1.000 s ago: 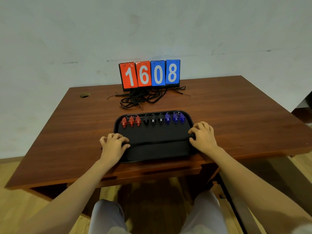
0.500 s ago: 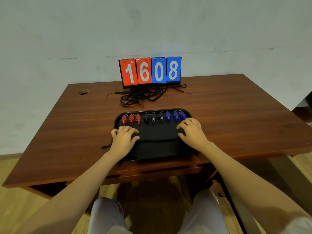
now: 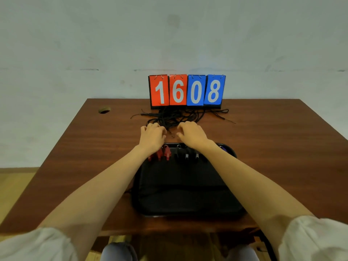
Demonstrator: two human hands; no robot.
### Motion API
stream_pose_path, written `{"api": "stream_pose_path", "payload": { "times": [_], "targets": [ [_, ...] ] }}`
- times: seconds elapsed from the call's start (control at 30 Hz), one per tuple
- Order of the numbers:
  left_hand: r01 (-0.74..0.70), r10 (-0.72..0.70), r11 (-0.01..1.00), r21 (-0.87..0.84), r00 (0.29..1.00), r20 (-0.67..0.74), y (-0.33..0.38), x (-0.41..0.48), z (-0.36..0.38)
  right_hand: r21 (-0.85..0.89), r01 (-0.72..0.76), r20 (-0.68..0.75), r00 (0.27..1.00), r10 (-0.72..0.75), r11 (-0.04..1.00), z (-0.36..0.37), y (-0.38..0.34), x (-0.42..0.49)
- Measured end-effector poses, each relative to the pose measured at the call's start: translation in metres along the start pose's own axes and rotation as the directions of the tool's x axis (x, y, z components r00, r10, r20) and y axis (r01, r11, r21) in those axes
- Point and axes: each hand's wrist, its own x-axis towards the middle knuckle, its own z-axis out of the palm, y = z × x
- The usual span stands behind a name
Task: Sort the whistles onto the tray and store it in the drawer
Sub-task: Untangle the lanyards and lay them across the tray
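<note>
A black tray point(image 3: 178, 187) lies on the wooden table point(image 3: 273, 140) near its front edge. Along its far rim stand red whistles point(image 3: 163, 153), black whistles point(image 3: 188, 156) and one visible purple whistle point(image 3: 223, 147); my right forearm covers the others. Beyond the tray lies a tangle of black cords point(image 3: 175, 116). My left hand point(image 3: 152, 135) and my right hand point(image 3: 192, 133) reach over the tray, side by side, fingers curled down onto the near edge of the cords. My fingertips are hidden in the tangle.
A flip scoreboard point(image 3: 186, 90) reading 1608 stands at the table's back edge against the wall, right behind the cords. A cable hole point(image 3: 104, 110) sits at the back left of the table. My knees show under the front edge.
Both hands left the tray and moved forward past the whistles to the black cords. The view leaned forward with them. Tray and whistles stayed in place.
</note>
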Motion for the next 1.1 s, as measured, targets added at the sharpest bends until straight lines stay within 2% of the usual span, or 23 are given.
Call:
{"api": "stream_pose_path", "payload": {
  "times": [0.13, 0.23, 0.3, 0.43, 0.53, 0.63, 0.7, 0.77, 0.87, 1.0, 1.07, 1.1],
  "targets": [
    [0.04, -0.039, 0.999, -0.013, 0.996, 0.082, -0.021, 0.033, 0.015, -0.008, -0.108, 0.106, 0.988, 0.108, 0.994, 0.021, -0.005, 0.05],
    [0.003, 0.001, 0.999, -0.037, 0.992, 0.125, -0.032, 0.05, 0.03, -0.018, -0.148, 0.177, 0.973, 0.149, 0.989, 0.043, -0.002, 0.075],
    [-0.021, 0.03, 0.998, -0.06, 0.988, 0.149, -0.037, 0.058, 0.04, 0.011, -0.164, 0.176, 0.971, 0.159, 0.986, 0.057, 0.001, 0.084],
    [0.001, 0.021, 0.992, -0.129, 0.985, 0.17, -0.046, 0.068, 0.055, 0.015, -0.123, 0.071, 0.99, 0.121, 0.992, 0.076, 0.007, 0.09],
    [0.053, -0.038, 0.99, -0.132, 0.992, 0.118, -0.051, 0.073, 0.056, 0.04, -0.096, 0.074, 0.993, 0.093, 0.995, 0.076, 0.015, 0.093],
    [0.102, -0.091, 0.986, -0.133, 0.992, 0.088, -0.052, 0.075, 0.052, 0.226, -0.148, 0.058, 0.989, 0.139, 0.963, 0.057, 0.024, 0.092],
    [0.129, -0.117, 0.983, -0.134, 0.989, 0.094, -0.05, 0.076, 0.048, 0.405, -0.191, 0.006, 0.979, 0.206, 0.894, 0.031, 0.029, 0.091],
    [0.13, -0.117, 0.985, -0.111, 0.986, 0.119, -0.046, 0.077, 0.045, 0.518, -0.161, -0.069, 0.971, 0.228, 0.84, 0.0, 0.032, 0.091],
    [0.085, -0.082, 0.996, -0.008, 0.976, 0.201, -0.036, 0.079, 0.036, 0.549, -0.03, -0.24, 0.951, 0.192, 0.835, -0.044, 0.032, 0.093],
    [0.08, -0.113, 0.991, 0.107, 0.931, 0.347, -0.016, 0.084, 0.015, 0.57, 0.065, -0.326, 0.933, 0.153, 0.819, -0.085, 0.029, 0.094],
    [0.102, -0.103, 0.995, 0.02, 0.954, 0.28, 0.0, 0.091, -0.002, 0.562, 0.088, -0.323, 0.939, 0.121, 0.823, -0.098, 0.026, 0.093],
    [0.108, -0.088, 0.99, -0.095, 0.977, 0.194, 0.009, 0.094, -0.012, 0.547, 0.094, -0.317, 0.943, 0.102, 0.832, -0.103, 0.025, 0.092]
  ]
}}
